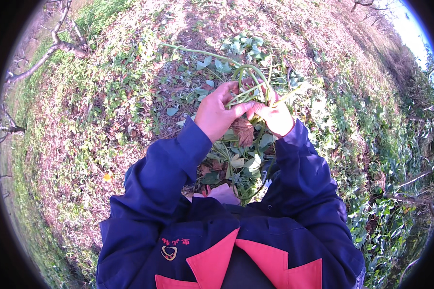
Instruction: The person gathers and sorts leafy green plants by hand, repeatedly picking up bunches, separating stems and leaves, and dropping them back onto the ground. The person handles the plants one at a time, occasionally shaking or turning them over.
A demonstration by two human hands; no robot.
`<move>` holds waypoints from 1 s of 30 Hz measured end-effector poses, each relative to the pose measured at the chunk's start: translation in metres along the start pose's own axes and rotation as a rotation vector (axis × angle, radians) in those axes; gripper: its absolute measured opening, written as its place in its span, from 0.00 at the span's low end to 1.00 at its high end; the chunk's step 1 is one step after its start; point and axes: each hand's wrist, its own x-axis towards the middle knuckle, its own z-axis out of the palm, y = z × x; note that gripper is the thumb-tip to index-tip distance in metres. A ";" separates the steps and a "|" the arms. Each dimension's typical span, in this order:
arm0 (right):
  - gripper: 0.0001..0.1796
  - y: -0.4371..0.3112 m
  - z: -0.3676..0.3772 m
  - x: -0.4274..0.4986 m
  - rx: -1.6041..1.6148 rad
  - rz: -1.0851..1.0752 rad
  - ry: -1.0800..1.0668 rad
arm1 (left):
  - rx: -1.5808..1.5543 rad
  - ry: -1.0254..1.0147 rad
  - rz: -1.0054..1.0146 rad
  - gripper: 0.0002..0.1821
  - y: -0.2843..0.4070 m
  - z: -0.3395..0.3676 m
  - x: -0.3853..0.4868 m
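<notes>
My left hand (220, 110) and my right hand (276, 117) meet in front of me around a bundle of green plant stems (246, 94). The thumbs nearly touch at the near side of the bundle. One long stem (202, 52) arches out from it to the far left, and others curve over the fingers. A dry brown leaf (243, 132) hangs just below my hands. Under them, more stems and green leaves (253, 163) trail down towards my body. The fingertips behind the stems are partly hidden.
Cut-looking leafy sprigs (244, 45) lie on the ground beyond my hands. Weeds and dry leaf litter (123, 108) cover the slope. A bare branch (39, 65) reaches in at the upper left, and thin twigs (416, 177) stand at the right. A small orange thing (107, 177) lies at the left.
</notes>
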 end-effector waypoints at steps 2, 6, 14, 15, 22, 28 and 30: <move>0.27 -0.002 0.001 -0.001 0.044 -0.014 -0.085 | -0.140 -0.009 0.026 0.23 0.000 -0.003 0.002; 0.22 -0.001 0.003 0.000 -0.092 -0.055 0.007 | 0.499 0.101 0.087 0.15 0.007 -0.007 -0.002; 0.28 0.019 0.010 0.004 -0.836 -0.279 0.278 | -0.069 -0.192 -0.218 0.07 0.000 0.009 -0.009; 0.27 0.023 0.008 0.005 -0.969 -0.266 0.261 | -0.098 -0.198 -0.247 0.07 0.003 0.011 -0.011; 0.17 0.044 -0.040 0.017 -0.786 -0.120 0.512 | -0.107 -0.639 -0.183 0.08 0.040 0.027 -0.054; 0.06 0.021 -0.074 0.012 -0.295 0.130 0.619 | 0.164 -0.744 -0.169 0.10 0.017 0.012 -0.047; 0.07 0.005 -0.076 0.006 -0.150 0.089 0.633 | 0.130 -0.618 -0.198 0.11 0.010 0.001 -0.040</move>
